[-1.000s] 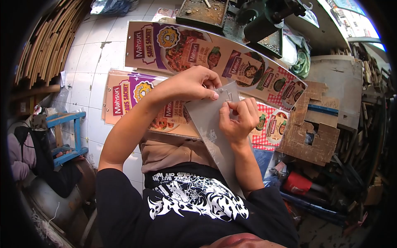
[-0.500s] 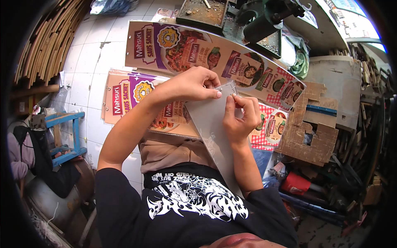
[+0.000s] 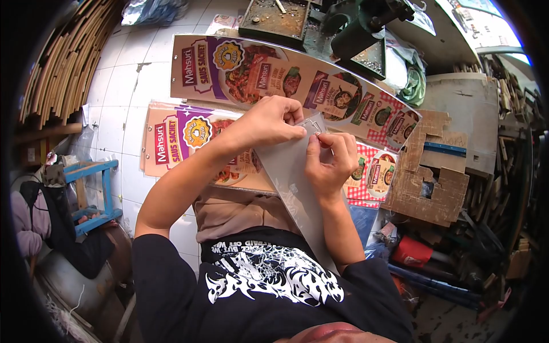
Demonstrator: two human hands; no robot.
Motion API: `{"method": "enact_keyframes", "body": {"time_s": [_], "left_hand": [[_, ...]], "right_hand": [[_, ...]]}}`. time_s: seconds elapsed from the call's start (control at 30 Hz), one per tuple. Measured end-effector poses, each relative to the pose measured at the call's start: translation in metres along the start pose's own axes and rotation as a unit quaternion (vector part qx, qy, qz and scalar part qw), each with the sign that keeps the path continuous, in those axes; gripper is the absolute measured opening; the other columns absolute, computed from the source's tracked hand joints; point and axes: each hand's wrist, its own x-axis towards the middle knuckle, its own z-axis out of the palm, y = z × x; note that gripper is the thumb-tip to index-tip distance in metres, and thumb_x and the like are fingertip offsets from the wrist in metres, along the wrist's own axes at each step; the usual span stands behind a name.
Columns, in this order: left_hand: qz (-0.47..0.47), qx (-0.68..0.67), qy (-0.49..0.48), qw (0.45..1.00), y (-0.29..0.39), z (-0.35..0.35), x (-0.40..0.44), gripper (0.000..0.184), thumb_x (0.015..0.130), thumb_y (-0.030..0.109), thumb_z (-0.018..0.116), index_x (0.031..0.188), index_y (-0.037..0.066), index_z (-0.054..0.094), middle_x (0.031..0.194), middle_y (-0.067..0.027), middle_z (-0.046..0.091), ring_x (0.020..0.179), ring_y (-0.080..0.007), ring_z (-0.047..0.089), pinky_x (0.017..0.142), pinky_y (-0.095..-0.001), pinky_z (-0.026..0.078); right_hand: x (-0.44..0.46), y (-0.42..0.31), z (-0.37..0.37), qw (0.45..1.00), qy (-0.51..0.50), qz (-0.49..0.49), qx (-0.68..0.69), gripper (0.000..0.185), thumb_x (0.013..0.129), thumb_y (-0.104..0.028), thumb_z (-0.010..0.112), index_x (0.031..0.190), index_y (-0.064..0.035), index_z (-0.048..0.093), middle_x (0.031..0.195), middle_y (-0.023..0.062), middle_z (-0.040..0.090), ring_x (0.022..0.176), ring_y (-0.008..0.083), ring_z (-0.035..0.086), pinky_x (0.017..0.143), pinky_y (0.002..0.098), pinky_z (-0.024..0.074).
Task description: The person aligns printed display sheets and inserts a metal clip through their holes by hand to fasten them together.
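Observation:
A long grey panel (image 3: 291,171) slants from my lap up to a narrow top end between my hands. My left hand (image 3: 277,119) is closed on its upper left edge, thumb on the face and fingers curled behind. A small bent metal wire piece (image 3: 313,124) sits at the panel's top corner. My right hand (image 3: 331,162) pinches the wire's lower end between thumb and fingertips; whether it passes through a hole is too small to tell. Under my forearms lies a stack of printed sauce signs (image 3: 159,140), and a longer printed sign (image 3: 189,67) lies beyond it.
A dark machine with metal trays (image 3: 274,26) stands at the far side. Cut cardboard (image 3: 423,183) lies on the right beside piled wood strips. At left are a blue frame (image 3: 106,191) and stacked wooden slats (image 3: 68,63).
My right hand has shifted slightly up and left, still pinching the wire. The left hand keeps its hold on the panel. The whole view has shifted slightly.

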Motion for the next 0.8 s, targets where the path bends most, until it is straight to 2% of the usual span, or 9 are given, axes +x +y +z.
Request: {"method": "enact_keyframes", "body": {"time_s": [0.43, 0.5, 0.8], "left_hand": [[0.036, 0.040, 0.023, 0.998, -0.0044, 0.0030, 0.0004, 0.025, 0.081, 0.019, 0.079, 0.085, -0.002, 0.065, 0.071, -0.0020, 0.063, 0.067, -0.0066, 0.056, 0.058, -0.0263, 0.045], [0.034, 0.045, 0.035, 0.998, -0.0047, 0.0035, 0.0009, 0.033, 0.075, 0.026, 0.077, 0.087, -0.003, 0.068, 0.072, -0.0131, 0.068, 0.067, -0.0209, 0.066, 0.065, -0.0356, 0.053], [0.025, 0.048, 0.034, 0.998, -0.0063, 0.0053, 0.0002, 0.031, 0.077, 0.025, 0.077, 0.087, -0.003, 0.068, 0.071, -0.0119, 0.067, 0.066, -0.0199, 0.066, 0.064, -0.0347, 0.052]], "right_hand": [[0.0009, -0.0015, 0.0012, 1.000, -0.014, -0.013, 0.007, 0.016, 0.068, 0.002, 0.075, 0.076, -0.0058, 0.064, 0.069, 0.0060, 0.057, 0.066, 0.0250, 0.054, 0.060, 0.0376, 0.0426], [0.0003, -0.0008, 0.0014, 1.000, -0.017, -0.015, 0.009, 0.015, 0.068, 0.001, 0.075, 0.076, -0.0056, 0.063, 0.068, 0.0061, 0.057, 0.065, 0.0252, 0.054, 0.059, 0.0378, 0.0419], [0.0019, 0.0009, 0.0013, 0.999, -0.029, -0.014, 0.018, 0.019, 0.065, -0.001, 0.074, 0.069, -0.0065, 0.056, 0.063, 0.0055, 0.048, 0.060, 0.0254, 0.049, 0.056, 0.0389, 0.0368]]}}
